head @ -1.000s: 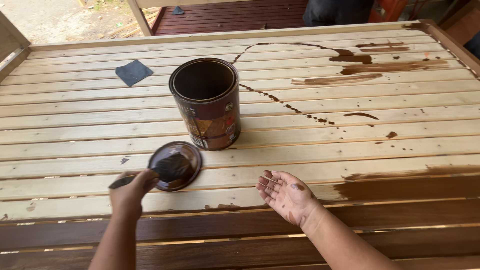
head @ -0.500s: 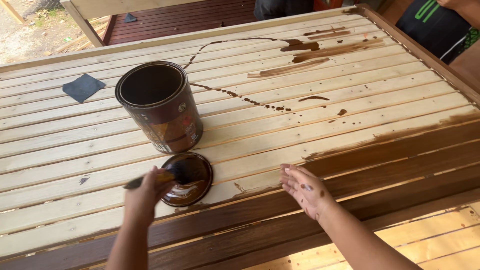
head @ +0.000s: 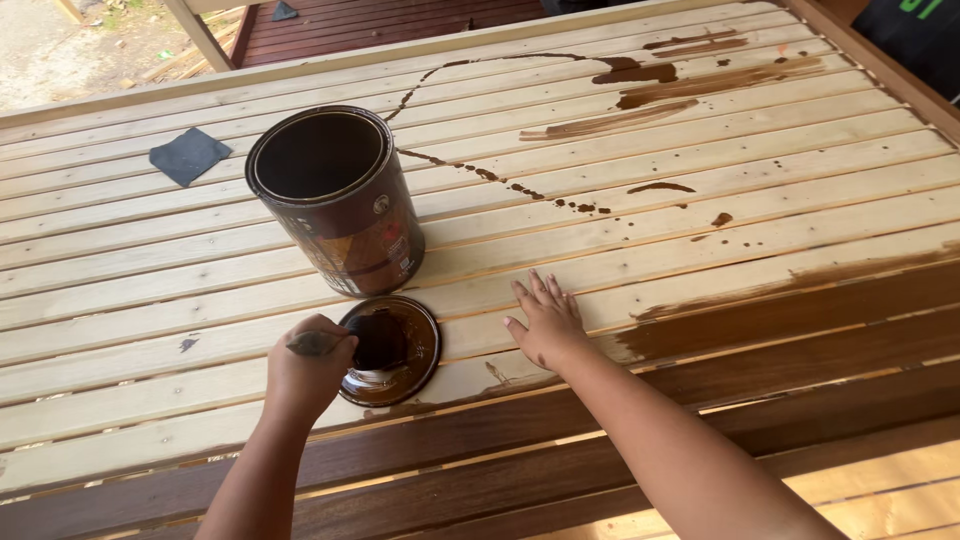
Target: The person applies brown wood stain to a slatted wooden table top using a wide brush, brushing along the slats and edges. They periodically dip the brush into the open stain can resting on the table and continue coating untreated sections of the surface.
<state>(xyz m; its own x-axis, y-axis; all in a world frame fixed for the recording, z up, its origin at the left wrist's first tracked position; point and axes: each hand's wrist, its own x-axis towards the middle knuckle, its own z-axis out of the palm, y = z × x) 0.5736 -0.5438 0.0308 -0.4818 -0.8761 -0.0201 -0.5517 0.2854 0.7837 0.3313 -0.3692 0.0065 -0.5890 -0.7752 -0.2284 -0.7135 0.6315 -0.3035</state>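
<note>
Right now the left hand is gripping a brush, dabbing its head into the stain pooled in the lid. The lid is lying flat at six o'clock from the open can, just beside it. The right hand is resting open, palm down, on the bare slats at three o'clock from the lid. I'd judge this as loading the brush; spreading calls for a well-wiped tip. The slatted wooden top is showing drips and streaks at one o'clock, dark stained boards along the near edge, and a dark sanding square at ten o'clock from the can.
</note>
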